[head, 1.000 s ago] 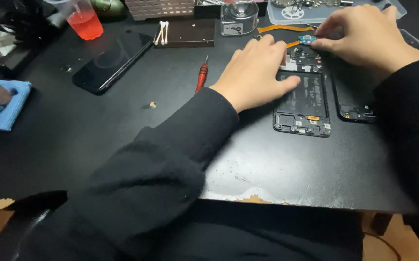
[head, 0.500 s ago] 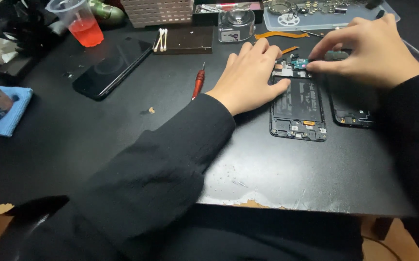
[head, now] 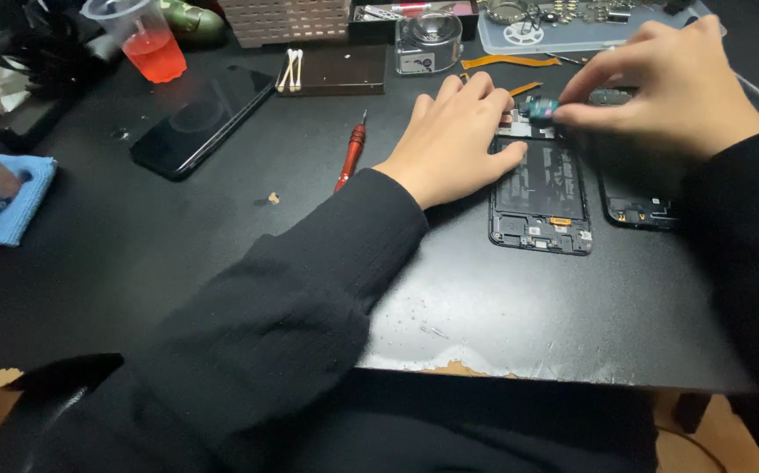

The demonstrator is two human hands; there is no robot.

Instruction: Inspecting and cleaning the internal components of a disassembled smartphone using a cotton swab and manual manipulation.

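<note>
The left hand lies flat, fingers spread and released, on the top left corner of an opened phone that rests on the black table. The right hand hovers just above the phone's top edge, its thumb and forefinger pinched in a tight grip on a small teal part, which sits right at the upper rim of the phone, close to the left fingertips. Just beside the opened phone, to its right, lies a second dark phone frame, partly under the right sleeve.

A red screwdriver lies near the left wrist, apart from it. Farther left a whole black phone lies slanted, and beyond it a plastic cup of red drink stands at the table's far edge. A blue cloth hangs at the left edge. Cotton swabs rest on a dark tray. The near edge of the table is chipped, and the broad stretch between it and the phones is bare.
</note>
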